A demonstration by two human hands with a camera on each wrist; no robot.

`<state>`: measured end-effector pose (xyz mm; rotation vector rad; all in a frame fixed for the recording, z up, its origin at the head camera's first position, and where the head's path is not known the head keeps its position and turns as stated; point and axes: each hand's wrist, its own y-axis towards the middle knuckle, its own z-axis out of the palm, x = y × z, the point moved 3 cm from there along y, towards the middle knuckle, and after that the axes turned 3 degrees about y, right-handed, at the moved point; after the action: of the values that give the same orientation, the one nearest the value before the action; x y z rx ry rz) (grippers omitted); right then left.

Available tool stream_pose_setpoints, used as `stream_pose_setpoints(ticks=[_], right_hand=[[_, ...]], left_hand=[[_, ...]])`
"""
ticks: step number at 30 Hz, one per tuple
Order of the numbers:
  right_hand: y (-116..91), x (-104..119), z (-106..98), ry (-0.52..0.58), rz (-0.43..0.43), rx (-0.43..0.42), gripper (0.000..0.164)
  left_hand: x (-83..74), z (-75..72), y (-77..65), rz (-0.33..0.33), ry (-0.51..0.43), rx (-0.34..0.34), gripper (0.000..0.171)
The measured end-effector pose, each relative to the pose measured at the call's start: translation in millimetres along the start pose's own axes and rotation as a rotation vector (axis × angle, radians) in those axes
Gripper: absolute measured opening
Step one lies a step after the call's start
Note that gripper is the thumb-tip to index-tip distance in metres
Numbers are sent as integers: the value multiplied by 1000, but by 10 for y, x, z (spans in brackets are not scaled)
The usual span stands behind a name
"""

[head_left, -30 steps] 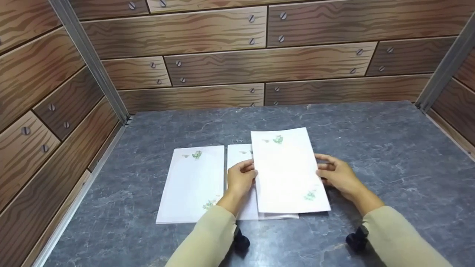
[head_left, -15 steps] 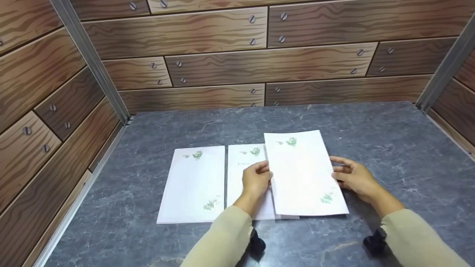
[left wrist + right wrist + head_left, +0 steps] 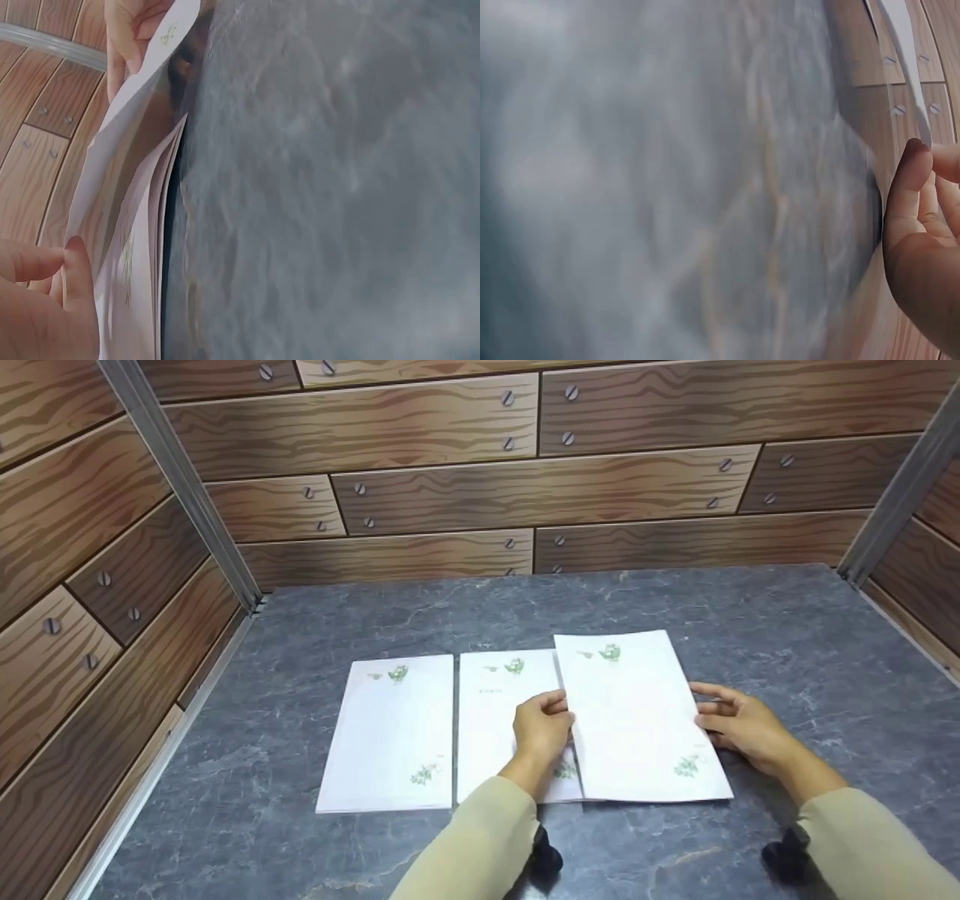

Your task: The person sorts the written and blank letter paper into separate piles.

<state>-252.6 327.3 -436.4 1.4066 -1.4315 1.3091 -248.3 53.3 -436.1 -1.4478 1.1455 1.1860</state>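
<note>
A white paper sheet [image 3: 637,720] with small green plant prints at its upper left and lower right is held between both hands. My left hand [image 3: 543,727] pinches its left edge between thumb and fingers. At the right edge, my right hand [image 3: 750,731] pinches it the same way. In the left wrist view the held sheet [image 3: 124,112] is raised above the table and bends slightly. Partly under my left hand lies a middle paper stack [image 3: 499,735] with matching prints and a short line of text; its layered edges show in the left wrist view.
Left of the middle stack lies another white printed paper [image 3: 390,735], a narrow gap between them. All rest on a dark grey marbled tabletop [image 3: 225,750]. Wood-patterned panels [image 3: 435,495] enclose the back and sides, with metal strips at the corners.
Both hands have carried the sheet to the right and slightly toward the body. More of the middle stack beneath is now uncovered. The left paper has stayed in place.
</note>
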Motion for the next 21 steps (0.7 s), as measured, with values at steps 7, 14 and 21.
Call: stream_pose_setpoints(ticks=[7, 14, 21], right_hand=[[-19, -16, -94, -3, 5, -1, 65], [-28, -48, -180, -40, 16, -23, 65], [-41, -66, -263, -71, 21, -32, 65]], left_hand=[[-42, 95, -13, 13, 36, -32, 30], [-60, 194, -27, -7, 51, -31, 30], [-92, 266, -56, -6, 62, -4, 31]])
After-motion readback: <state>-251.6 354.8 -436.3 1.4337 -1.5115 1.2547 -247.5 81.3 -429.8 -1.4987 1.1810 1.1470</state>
